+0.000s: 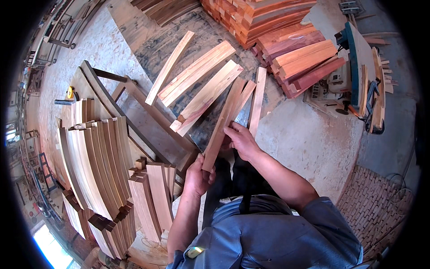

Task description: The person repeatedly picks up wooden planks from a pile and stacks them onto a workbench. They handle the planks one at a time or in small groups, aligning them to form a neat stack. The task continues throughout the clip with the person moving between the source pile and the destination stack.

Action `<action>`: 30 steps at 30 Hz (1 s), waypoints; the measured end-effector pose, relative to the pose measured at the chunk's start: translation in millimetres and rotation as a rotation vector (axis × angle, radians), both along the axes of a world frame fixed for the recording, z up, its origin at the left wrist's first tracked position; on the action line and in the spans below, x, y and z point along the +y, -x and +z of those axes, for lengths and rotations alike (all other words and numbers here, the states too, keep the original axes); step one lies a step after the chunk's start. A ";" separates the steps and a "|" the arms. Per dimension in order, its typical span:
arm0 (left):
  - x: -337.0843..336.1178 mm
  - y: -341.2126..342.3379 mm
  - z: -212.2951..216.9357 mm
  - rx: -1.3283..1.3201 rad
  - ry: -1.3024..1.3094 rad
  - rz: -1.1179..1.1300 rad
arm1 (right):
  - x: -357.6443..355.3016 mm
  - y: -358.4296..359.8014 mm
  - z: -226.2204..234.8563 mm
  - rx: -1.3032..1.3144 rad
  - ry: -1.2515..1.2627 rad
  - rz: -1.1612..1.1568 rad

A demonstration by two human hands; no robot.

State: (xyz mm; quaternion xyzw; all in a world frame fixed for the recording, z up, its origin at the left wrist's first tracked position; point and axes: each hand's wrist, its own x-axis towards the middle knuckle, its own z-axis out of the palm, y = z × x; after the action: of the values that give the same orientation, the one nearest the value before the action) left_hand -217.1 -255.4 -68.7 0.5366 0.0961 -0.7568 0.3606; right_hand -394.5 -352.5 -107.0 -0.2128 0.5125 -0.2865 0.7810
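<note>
A narrow brown wooden strip [225,121] slants up and away from me in front of my body. My left hand [200,176] is closed round its near end. Further up, my right hand [240,141] grips its right edge, with the thumb on top. Some of the fingers are hidden under the wood. A lighter strip [247,95] shows just behind its far part; whether I hold that one too is unclear. Beside it on the right is a pale strip [257,101]. To the left, several pale strips [207,96] lie fanned out on a dark, stained board [148,47].
Many curved pale strips [96,161] stand stacked at left on a wooden table, with shorter blocks [154,193] nearer me. Reddish planks [260,18] are piled at the far side, more planks [304,56] in front. A blue-edged machine table [358,67] stands at right.
</note>
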 end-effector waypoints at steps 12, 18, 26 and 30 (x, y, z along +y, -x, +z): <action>5.2 -32.6 -77.3 -0.665 0.248 -0.036 | 11.2 65.2 -15.4 0.306 0.146 -0.105; 3.0 -29.0 -80.2 -0.632 0.266 0.007 | 24.2 104.6 -51.8 0.715 0.238 0.001; -3.6 -35.3 -46.8 -0.533 0.257 -0.120 | 29.9 64.8 -45.0 0.354 -0.034 -0.072; -7.2 -28.1 -23.6 -0.365 0.265 -0.197 | 37.1 83.1 -29.8 -0.129 -0.140 -0.189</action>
State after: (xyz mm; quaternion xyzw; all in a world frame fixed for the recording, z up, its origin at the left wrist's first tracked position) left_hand -189.0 -262.5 -92.3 0.6192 -0.1236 -0.6848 0.3639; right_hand -477.6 -315.4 -136.8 -0.0897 0.4978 -0.3355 0.7947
